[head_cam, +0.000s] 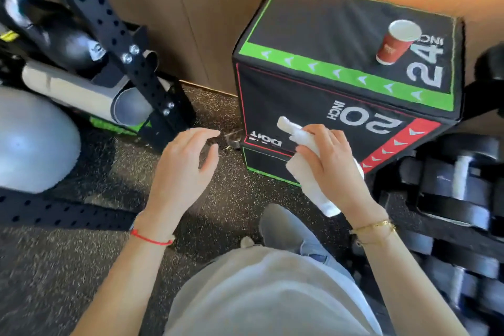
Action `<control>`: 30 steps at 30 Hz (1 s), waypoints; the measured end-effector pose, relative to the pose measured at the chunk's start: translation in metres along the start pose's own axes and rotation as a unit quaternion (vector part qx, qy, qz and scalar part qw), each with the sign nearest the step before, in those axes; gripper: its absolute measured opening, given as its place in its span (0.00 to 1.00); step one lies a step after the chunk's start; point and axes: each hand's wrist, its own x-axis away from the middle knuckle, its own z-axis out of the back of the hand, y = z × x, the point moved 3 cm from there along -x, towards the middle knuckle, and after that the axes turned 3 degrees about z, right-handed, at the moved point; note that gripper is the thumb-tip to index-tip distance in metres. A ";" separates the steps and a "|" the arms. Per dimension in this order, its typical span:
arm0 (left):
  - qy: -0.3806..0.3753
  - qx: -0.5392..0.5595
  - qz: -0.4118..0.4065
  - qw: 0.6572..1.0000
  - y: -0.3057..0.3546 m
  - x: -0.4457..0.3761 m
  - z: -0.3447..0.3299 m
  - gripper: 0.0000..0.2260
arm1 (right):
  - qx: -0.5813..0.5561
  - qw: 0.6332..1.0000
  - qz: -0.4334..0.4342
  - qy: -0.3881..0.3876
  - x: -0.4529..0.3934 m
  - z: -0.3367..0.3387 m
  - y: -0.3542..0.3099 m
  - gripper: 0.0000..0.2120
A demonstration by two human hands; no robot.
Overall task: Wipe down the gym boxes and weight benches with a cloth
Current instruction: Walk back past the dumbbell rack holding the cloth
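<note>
Right hand [331, 169] grips a white cloth [305, 169], fingers curled over the bunched fabric and holding it against the front face of the black gym box [321, 106]. One end of the cloth sticks up past the fingertips beside the "20 INCH" marking; the other end hangs below the wrist. A gold bracelet [377, 226] sits on that wrist.

Left hand [181, 169] holds nothing. Its fingers are loosely spread and slightly bent, and it hovers over the floor just left of the box, apart from it. A red string [151, 239] circles that wrist.

Box position: on the speckled rubber floor [81, 254], its back near a tan wall panel [191, 22]. Its top face carries a green arrow band and a "24 INCH" marking; the front face carries a red arrow band at its right edge. A second, lower black section with green edging shows beneath the front face.

A red paper cup [396, 42] stands upright on the top face, next to the "24" marking.

Surroundings: a black perforated rack upright [109, 33] to the left, with a grey exercise ball [32, 144] and foam rollers [81, 93] behind and beside it. Black dumbbells [458, 185] lie to the right of the box. The person's grey trouser leg and shoe [281, 229] appear at lower centre.
</note>
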 end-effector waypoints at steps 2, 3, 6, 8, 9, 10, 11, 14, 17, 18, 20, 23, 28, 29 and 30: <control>-0.014 0.008 -0.016 1.000 -0.004 -0.039 -0.004 0.13 | 0.005 1.000 -0.020 0.011 -0.030 -0.002 0.006 0.13; -0.017 0.013 -0.022 1.000 -0.005 -0.059 -0.007 0.13 | 0.011 0.999 -0.027 0.016 -0.045 -0.003 0.010 0.13; -0.022 0.020 -0.043 0.999 -0.006 -0.116 -0.017 0.13 | 0.026 0.998 -0.041 0.028 -0.094 -0.002 0.022 0.13; -0.024 0.020 -0.053 0.998 -0.005 -0.155 -0.025 0.12 | 0.035 0.998 -0.047 0.034 -0.130 0.000 0.030 0.13; -0.024 0.021 -0.056 0.998 -0.003 -0.174 -0.029 0.12 | 0.046 0.997 -0.050 0.034 -0.149 0.002 0.036 0.14; -0.024 0.023 -0.059 0.998 -0.001 -0.193 -0.032 0.12 | 0.057 0.996 -0.053 0.034 -0.167 0.004 0.042 0.14; -0.024 0.028 -0.063 0.997 0.002 -0.212 -0.035 0.12 | 0.064 0.996 -0.058 0.034 -0.186 0.007 0.048 0.13; -0.025 0.035 -0.081 0.996 0.012 -0.266 -0.045 0.12 | 0.082 0.994 -0.067 0.028 -0.240 0.015 0.066 0.12; -0.042 0.032 -0.091 0.994 0.018 -0.312 -0.057 0.12 | 0.120 0.991 -0.059 0.009 -0.290 0.015 0.085 0.13; -0.049 0.033 -0.090 0.994 0.021 -0.326 -0.060 0.12 | 0.131 0.990 -0.056 0.003 -0.306 0.015 0.091 0.14; -0.059 0.037 -0.091 0.993 0.025 -0.353 -0.067 0.12 | 0.141 0.988 -0.055 0.001 -0.334 0.012 0.102 0.15; -0.074 0.038 -0.102 0.991 0.032 -0.385 -0.076 0.12 | 0.148 0.987 -0.064 -0.009 -0.364 0.004 0.116 0.15; -0.084 0.043 -0.124 0.988 0.037 -0.424 -0.089 0.12 | 0.132 0.986 -0.096 -0.036 -0.382 -0.015 0.133 0.17; -0.084 0.045 -0.129 0.987 0.038 -0.429 -0.091 0.12 | 0.125 0.986 -0.101 -0.042 -0.381 -0.019 0.135 0.19; -0.086 0.046 -0.134 0.986 0.038 -0.433 -0.092 0.12 | 0.121 0.986 -0.106 -0.048 -0.380 -0.021 0.136 0.21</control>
